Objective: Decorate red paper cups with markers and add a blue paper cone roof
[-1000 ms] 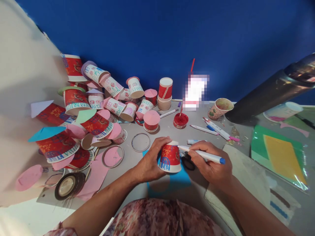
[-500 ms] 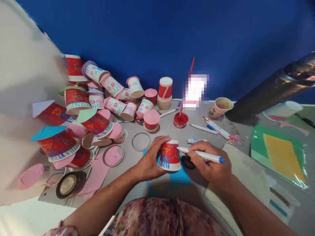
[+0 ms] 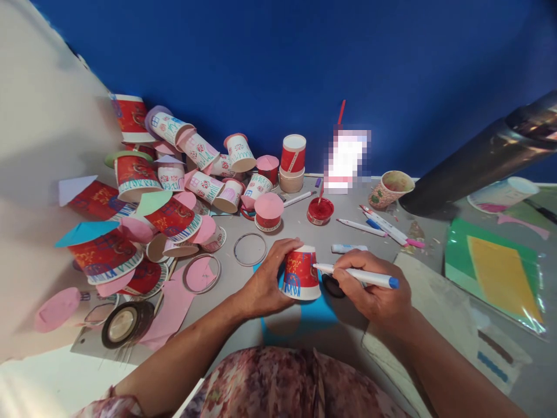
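My left hand [image 3: 270, 277] is wrapped round the left side of a red paper cup [image 3: 301, 271]. The cup stands upside down, its white rim at the bottom, with blue pen drawing low on its front. In my right hand [image 3: 378, 284] is a white felt-tip pen [image 3: 359, 276] with a blue end, gripped between thumb and fingers. Its tip meets the cup's right side, or lies very close to it. Under the cup lies blue paper [image 3: 315, 322] with a round piece cut out. Behind the right hand rests a pen cap [image 3: 348, 248].
Decorated cups with paper roofs [image 3: 102, 249] are heaped on the left. Nearby are tape rings [image 3: 250, 249], a roll of black tape [image 3: 126, 325] and pink paper [image 3: 174, 313]. A red pot [image 3: 320, 211], loose felt-tips [image 3: 383, 226], a dark flask [image 3: 474, 159] and packed coloured paper [image 3: 496, 273] stand or lie rightward.
The view has shifted very slightly. Both hands keep their holds, and the pen has moved hardly at all against the cup's right side.
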`<move>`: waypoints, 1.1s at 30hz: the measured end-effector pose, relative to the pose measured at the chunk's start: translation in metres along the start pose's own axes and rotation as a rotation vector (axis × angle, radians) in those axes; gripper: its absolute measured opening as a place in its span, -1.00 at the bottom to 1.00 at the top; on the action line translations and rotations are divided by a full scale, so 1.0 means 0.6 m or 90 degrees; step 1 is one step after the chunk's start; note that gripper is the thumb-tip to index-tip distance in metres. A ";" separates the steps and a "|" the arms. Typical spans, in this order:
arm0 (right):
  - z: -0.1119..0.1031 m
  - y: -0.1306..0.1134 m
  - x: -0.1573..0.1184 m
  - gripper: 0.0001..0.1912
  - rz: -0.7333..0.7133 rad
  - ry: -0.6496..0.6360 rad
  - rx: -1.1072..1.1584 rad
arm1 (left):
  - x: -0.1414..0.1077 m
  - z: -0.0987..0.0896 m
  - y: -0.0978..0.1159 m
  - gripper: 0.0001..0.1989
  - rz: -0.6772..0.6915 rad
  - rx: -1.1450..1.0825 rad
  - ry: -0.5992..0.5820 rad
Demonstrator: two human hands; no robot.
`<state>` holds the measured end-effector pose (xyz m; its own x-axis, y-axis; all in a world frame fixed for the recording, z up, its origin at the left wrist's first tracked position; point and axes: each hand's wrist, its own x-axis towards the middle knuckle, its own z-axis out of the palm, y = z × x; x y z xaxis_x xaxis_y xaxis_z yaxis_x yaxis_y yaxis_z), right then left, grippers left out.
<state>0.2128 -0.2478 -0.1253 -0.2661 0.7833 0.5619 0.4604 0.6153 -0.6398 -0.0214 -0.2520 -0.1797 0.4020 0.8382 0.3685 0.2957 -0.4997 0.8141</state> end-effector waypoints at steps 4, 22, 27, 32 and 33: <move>0.002 -0.004 -0.004 -0.89 0.012 0.012 0.011 | 0.000 0.001 -0.001 -0.05 0.019 0.010 0.001; 0.001 -0.007 -0.003 -0.84 0.028 -0.016 -0.019 | -0.002 0.007 -0.003 -0.04 0.024 -0.005 0.005; -0.002 -0.004 -0.002 -0.84 0.024 0.004 -0.025 | -0.002 0.004 0.001 -0.07 -0.001 -0.031 0.007; -0.003 0.000 -0.004 -0.84 0.050 0.021 -0.008 | 0.000 0.002 0.004 -0.07 -0.014 -0.033 -0.002; -0.002 0.000 -0.005 -0.84 0.054 0.028 -0.002 | 0.000 0.002 0.004 -0.06 -0.012 -0.028 -0.003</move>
<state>0.2145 -0.2501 -0.1263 -0.1886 0.8276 0.5286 0.4821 0.5470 -0.6844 -0.0197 -0.2536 -0.1786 0.4008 0.8464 0.3507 0.2654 -0.4736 0.8398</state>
